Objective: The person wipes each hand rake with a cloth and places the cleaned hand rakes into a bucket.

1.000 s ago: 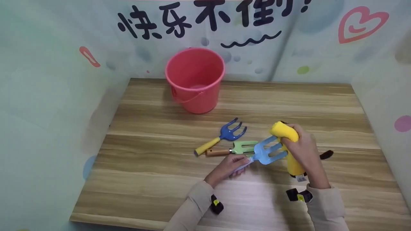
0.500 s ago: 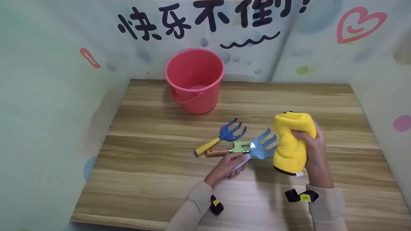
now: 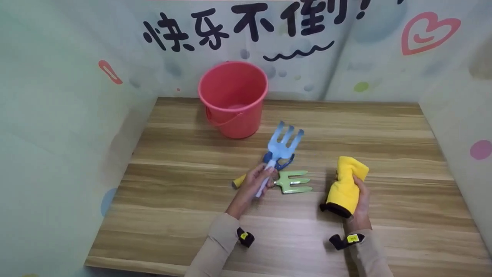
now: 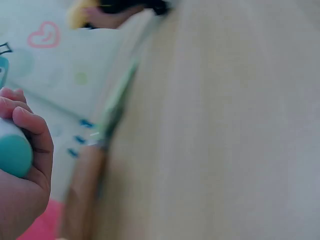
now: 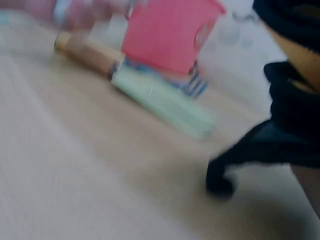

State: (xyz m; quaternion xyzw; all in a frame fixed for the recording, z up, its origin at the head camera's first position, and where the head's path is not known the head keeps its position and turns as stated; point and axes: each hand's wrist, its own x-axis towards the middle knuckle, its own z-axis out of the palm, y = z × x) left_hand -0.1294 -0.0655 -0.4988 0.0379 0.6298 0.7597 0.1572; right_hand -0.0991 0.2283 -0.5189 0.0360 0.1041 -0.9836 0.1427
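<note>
Lower right, the right hand point(image 3: 362, 200) held the yellow cloth point(image 3: 344, 188); centrally, the left hand point(image 3: 253, 181) gripped the pale blue fork point(image 3: 281, 149) by its handle. Keeping it clear of the green fork point(image 3: 288, 182) seemed wise.

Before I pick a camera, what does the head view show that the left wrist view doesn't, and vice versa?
Only head: the inside of the red bucket and the left sleeve.
Only left wrist: the length of the green fork's wooden handle and the teal end of the light-blue fork.
Both: the left hand, the green fork's head and the heart drawing.
</note>
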